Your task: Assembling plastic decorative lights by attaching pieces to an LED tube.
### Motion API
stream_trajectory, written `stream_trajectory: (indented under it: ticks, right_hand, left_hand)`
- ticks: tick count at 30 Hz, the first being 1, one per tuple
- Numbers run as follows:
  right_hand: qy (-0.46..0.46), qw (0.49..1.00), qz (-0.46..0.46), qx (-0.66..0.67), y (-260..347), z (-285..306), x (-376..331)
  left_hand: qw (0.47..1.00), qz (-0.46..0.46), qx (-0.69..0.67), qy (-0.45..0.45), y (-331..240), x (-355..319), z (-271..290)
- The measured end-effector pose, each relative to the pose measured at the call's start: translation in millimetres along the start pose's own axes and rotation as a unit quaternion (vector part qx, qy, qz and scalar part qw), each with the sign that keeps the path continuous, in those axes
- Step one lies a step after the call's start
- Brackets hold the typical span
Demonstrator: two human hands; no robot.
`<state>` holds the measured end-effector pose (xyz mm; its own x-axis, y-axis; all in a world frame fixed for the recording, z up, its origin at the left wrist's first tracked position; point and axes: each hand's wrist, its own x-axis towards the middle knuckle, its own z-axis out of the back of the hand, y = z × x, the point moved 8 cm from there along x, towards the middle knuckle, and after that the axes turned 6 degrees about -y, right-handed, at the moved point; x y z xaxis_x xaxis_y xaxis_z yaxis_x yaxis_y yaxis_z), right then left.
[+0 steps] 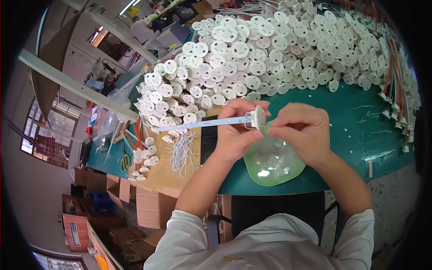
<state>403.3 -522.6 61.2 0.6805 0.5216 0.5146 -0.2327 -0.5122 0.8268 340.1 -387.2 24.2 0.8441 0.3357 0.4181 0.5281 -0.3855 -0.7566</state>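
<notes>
My left hand [230, 137] is closed around a round white disc [259, 119], its flat side turned toward the right. A pale LED strip [202, 124] with small yellow dots runs out leftward from the disc, past my left fingers. Close to the disc's right side, my right hand [307, 130] is pinched, thumb against forefinger. Whatever sits between those fingertips is too small to make out. Below both hands stands a light green bowl [250, 173] with clear, shiny small pieces in it.
A large heap of similar white discs [238, 49] covers the table's far side. Strips with white ends [396, 90] hang together at the right. Thin white wires [182, 150] lie on cardboard [164, 182] at left, near scissors [125, 161]. A person [141, 29] is in the background.
</notes>
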Motion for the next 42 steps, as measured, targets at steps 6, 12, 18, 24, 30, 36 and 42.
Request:
stream_trajectory:
  ticks: [6,12,18,24,30,36,42]
  right_hand:
    - [-0.012,0.997,-0.074,0.027,-13,-5,-5]
    - [-0.006,0.998,-0.018,-0.054,-4,-6,-4]
    - [0.012,0.977,0.106,-0.183,15,-11,-7]
    - [-0.011,0.975,0.124,-0.185,19,-9,-8]
    - [-0.014,0.97,0.135,-0.204,20,-9,-8]
    - [-0.021,0.979,0.113,-0.166,17,-6,-8]
    - [-0.006,0.964,0.158,-0.216,22,-12,-11]
  left_hand:
    - [1.0,0.009,-0.013,-0.01,-1,-1,-3]
    - [1.0,-0.007,-0.001,-0.007,-5,-2,0]
    - [0.998,-0.03,0.046,-0.031,-10,-2,4]
    - [0.997,-0.039,0.071,-0.004,-12,-4,-1]
    - [0.997,-0.036,0.065,-0.016,-13,-3,2]
    - [0.997,-0.03,0.076,0.002,-13,-4,-3]
    - [0.994,-0.052,0.09,0.025,-14,-2,-8]
